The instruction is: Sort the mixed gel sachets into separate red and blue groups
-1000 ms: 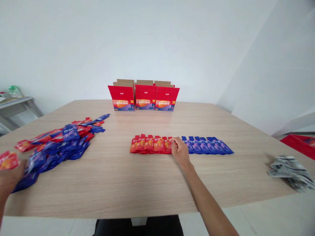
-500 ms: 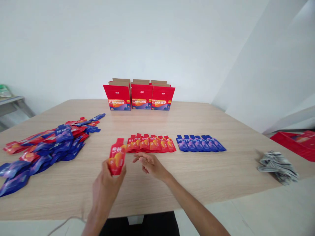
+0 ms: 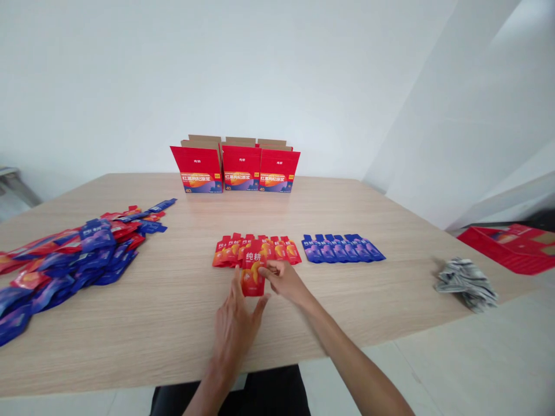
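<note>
A red pouch (image 3: 252,276) with orange fruit printed on it is held upright, facing me. My right hand (image 3: 287,281) pinches its right edge between thumb and fingers. My left hand (image 3: 236,319) is at its lower left, thumb and fingers spread apart, the fingertips close to the left edge; whether they touch it I cannot tell. Just behind is a row of overlapping red pouches (image 3: 225,252), partly hidden by the held one. A matching row of blue pouches (image 3: 342,249) lies to the right.
On the left lies a mixed heap of red and blue pouches (image 3: 99,251). Three open red cartons (image 3: 240,169) stand at the back of the wooden table (image 3: 173,323). A striped cloth (image 3: 466,284) is near the right edge, with a red box (image 3: 507,248) beyond it.
The red pouch has moved right, from my left hand into my right hand's pinch, in front of the red row. My left hand has followed it and its fingers have spread.
</note>
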Motion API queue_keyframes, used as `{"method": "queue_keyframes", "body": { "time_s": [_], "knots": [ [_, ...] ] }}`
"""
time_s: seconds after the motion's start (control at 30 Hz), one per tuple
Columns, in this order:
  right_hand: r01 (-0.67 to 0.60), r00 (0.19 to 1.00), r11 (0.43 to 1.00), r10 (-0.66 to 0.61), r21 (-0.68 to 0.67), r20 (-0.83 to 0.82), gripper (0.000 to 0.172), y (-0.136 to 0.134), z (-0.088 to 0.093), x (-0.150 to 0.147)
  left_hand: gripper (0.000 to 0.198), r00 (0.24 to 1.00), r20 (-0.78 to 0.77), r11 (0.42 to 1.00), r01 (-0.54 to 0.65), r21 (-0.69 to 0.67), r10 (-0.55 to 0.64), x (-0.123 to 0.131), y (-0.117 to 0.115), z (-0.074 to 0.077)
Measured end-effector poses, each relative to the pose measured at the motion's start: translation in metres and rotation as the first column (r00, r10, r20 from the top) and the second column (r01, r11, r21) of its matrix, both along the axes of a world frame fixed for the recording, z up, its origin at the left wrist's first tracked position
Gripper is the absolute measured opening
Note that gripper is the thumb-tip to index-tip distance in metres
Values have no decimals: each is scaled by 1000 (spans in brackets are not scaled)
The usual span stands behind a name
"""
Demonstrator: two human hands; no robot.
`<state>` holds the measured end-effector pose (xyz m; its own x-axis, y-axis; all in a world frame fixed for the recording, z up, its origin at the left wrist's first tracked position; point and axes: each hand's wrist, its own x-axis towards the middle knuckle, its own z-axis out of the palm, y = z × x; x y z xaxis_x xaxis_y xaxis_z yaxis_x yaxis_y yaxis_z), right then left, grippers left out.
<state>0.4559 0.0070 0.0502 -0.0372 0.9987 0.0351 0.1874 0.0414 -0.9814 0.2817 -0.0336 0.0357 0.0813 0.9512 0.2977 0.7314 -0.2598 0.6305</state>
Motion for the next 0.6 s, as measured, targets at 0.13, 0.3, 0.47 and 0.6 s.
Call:
{"method": "queue_keyframes", "body": {
  "time_s": [0.13,0.3,0.47,0.6],
  "knots": [
    [221,932,975,-212,2,294,46,36,1,52,76,994,60,995,93,37,-95,-3,-6,-8],
    [339,812,941,-280,-23,512,26,74,1,96,72,986,114,992,122,-15,-120,-11,-12,-31],
    [331,737,942,-219,-58,639,18,85,-7,97,66,973,193,986,142,-85,-124,-14,-12,-45],
    [335,679,940,-194,-64,708,18,88,-9,91,62,961,249,984,146,-106,-116,-15,-12,-45]
  ]
}}
